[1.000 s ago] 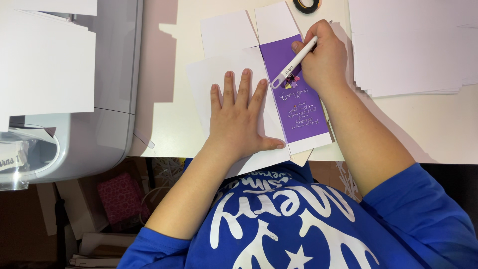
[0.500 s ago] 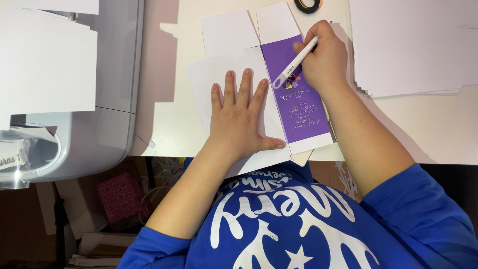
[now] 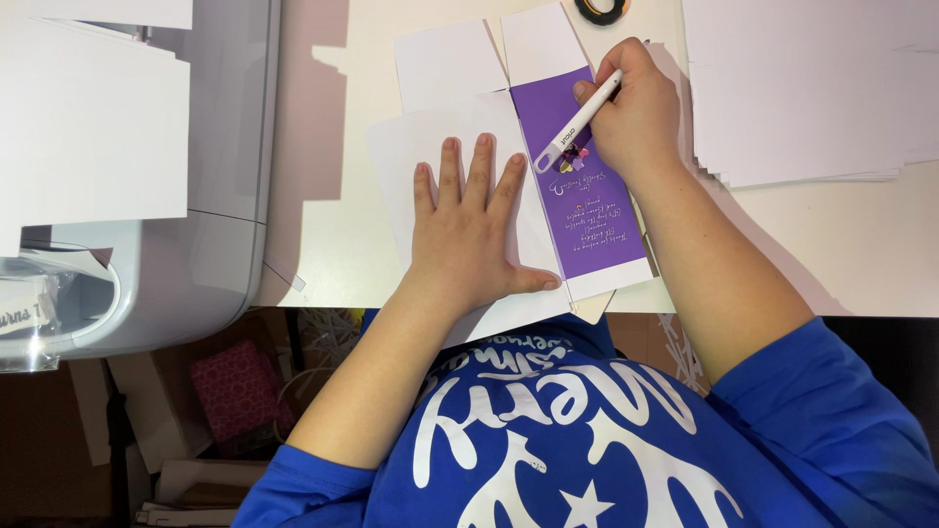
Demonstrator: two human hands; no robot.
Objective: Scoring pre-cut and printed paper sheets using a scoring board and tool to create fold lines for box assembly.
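A flat white card box blank with a purple printed panel (image 3: 587, 186) lies at the cream worktop's (image 3: 831, 244) near edge, its long axis running from near edge to far. The right hand (image 3: 636, 117) pinches a slim white pen-like tool (image 3: 577, 122), tip seemingly touching the panel. The left hand (image 3: 469, 225) presses flat, fingers spread. A grey cutting machine (image 3: 205, 147) stands left; stacked white sheets (image 3: 802, 88) right.

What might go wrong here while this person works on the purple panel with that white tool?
Possibly, the thin white plastic tool in the right hand could scratch the purple printed panel, since its tip sits right on it. The flat white card cutout is pinned only by the left hand; if that lifts, the sheet may shift. Its lower edge overhangs the pale table, so it might bend.
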